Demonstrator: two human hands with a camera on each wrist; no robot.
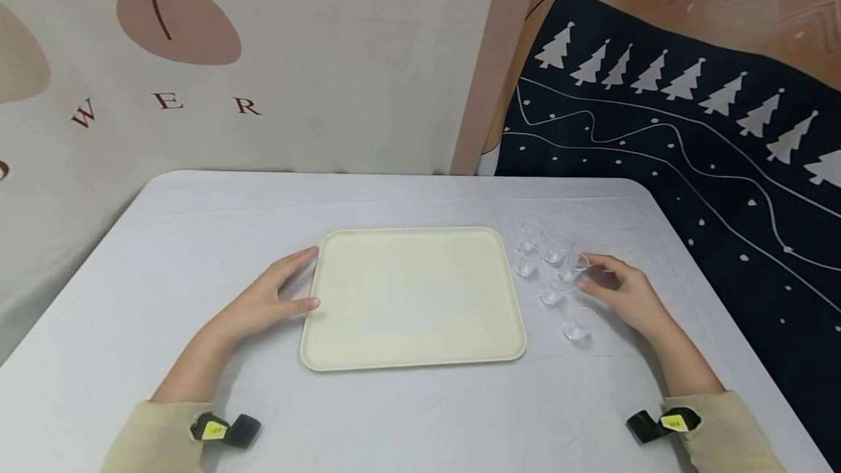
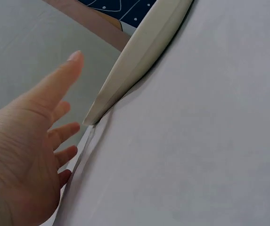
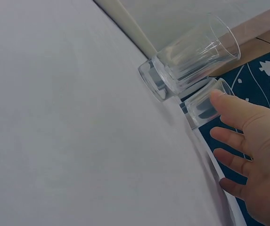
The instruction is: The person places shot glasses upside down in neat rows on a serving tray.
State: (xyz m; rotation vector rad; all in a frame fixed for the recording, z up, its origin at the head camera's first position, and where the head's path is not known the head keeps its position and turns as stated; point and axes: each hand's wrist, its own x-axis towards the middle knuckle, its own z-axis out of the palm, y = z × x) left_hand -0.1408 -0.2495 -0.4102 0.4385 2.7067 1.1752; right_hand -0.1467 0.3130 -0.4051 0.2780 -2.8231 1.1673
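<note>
Head view shows the left hand (image 1: pixel 276 296) spread wide at the left rim of a cream rectangular tray (image 1: pixel 414 298) and the right hand (image 1: pixel 624 294), thumb and fingers parted, beside a clear glass (image 1: pixel 572 267) toward the white-covered bench (image 1: pixel 407 414)'s right edge, where gripping low without nudging neighbouring glasses (image 1: pixel 555 252) should serve best.

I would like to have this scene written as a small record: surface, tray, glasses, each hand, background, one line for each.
Surface: white cloth
Tray: cream, rectangular with rounded corners, lying flat
Glasses: several, small, clear, upright, to the right of the tray; overlapping makes the count uncertain
Left hand: at the tray's left edge, thumb apart from fingers; contact uncertain
Right hand: beside the glasses, on their right; contact uncertain
Background: pale hanging with letters; dark cloth with pale trees
</note>
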